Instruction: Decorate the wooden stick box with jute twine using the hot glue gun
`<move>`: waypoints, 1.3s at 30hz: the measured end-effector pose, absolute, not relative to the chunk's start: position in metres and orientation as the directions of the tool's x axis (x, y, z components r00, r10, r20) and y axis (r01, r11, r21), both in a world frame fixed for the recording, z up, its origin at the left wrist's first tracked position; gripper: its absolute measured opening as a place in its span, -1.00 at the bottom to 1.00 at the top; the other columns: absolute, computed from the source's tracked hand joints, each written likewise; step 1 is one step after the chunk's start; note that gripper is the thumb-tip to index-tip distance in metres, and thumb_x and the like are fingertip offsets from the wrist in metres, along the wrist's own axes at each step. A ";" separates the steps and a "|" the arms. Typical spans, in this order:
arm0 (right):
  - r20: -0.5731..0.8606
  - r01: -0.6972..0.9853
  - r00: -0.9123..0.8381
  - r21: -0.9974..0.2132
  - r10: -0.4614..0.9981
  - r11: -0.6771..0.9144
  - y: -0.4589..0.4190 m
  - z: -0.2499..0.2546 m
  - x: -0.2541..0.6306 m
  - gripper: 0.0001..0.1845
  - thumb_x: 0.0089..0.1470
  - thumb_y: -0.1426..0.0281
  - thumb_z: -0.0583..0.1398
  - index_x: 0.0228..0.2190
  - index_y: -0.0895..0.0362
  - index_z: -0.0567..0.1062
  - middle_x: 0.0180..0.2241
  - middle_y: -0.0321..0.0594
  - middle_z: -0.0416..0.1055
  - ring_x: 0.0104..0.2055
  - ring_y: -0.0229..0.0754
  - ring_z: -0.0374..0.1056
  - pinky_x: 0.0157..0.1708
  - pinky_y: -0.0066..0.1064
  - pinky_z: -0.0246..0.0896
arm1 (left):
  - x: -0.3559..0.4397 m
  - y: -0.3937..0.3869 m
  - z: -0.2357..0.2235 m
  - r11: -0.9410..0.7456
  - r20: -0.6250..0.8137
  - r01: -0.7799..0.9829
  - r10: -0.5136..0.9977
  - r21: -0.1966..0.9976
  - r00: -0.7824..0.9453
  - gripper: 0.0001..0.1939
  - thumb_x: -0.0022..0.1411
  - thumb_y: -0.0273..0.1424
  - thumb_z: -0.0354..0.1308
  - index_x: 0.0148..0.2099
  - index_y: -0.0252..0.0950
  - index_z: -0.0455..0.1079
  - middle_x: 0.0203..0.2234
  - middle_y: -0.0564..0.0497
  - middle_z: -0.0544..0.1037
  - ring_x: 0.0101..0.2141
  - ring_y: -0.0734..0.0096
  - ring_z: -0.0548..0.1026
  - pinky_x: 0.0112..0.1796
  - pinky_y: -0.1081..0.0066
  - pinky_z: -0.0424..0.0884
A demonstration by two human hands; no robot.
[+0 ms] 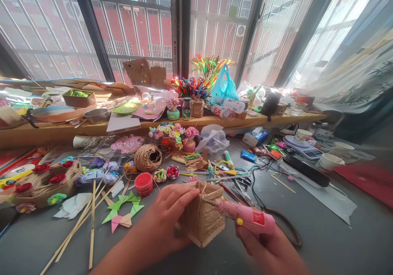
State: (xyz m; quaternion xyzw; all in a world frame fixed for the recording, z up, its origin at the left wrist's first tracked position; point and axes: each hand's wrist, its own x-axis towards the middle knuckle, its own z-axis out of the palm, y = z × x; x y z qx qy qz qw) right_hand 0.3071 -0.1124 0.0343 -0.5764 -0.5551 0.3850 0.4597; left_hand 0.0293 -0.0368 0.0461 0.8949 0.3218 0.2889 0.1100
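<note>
The box is at the lower centre of the frame, pinched by the left hand from its left side. The right hand is closed around the glue gun, whose long axis runs leftward, slightly upward; its tip is at the box's upper edge, contact I cannot tell.

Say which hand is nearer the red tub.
Left: the left hand, on the twine-wrapped box, is lower right of the red tub; the right hand, holding the glue gun, is farther right.
</note>
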 end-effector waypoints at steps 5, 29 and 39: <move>0.068 0.276 0.095 -0.960 0.993 0.040 -0.113 0.032 0.307 -0.50 0.19 -0.15 0.29 -0.18 -0.04 0.77 -0.62 -0.21 0.49 -0.37 0.08 0.54 -0.31 -0.27 0.55 | 0.030 -0.036 0.048 -0.773 0.440 0.507 0.634 0.381 0.636 0.07 0.05 -0.54 0.53 0.47 -0.01 0.07 0.30 -0.10 0.46 0.27 0.01 0.40 0.31 0.01 0.34; -0.005 0.194 0.103 -0.981 0.995 -0.025 -0.113 0.024 0.325 -0.46 0.16 -0.06 0.35 0.00 0.03 0.70 -0.46 -0.21 0.55 -0.52 -0.15 0.37 -0.51 -0.39 0.38 | 0.029 -0.036 0.046 -0.782 0.443 0.505 0.623 0.365 0.645 0.11 0.02 -0.55 0.57 0.47 -0.05 0.07 0.30 -0.08 0.45 0.27 0.05 0.38 0.32 0.05 0.33; -0.299 0.276 0.248 -0.890 0.922 -0.363 -0.068 0.001 0.457 -0.38 -0.07 -0.09 0.43 -0.21 0.18 0.67 -0.39 -0.14 0.61 -0.45 -0.13 0.44 -0.52 -0.42 0.28 | 0.026 -0.034 0.039 -0.778 0.462 0.522 0.627 0.348 0.627 0.12 0.01 -0.52 0.58 0.48 -0.04 0.08 0.29 -0.10 0.46 0.26 0.02 0.41 0.29 0.03 0.39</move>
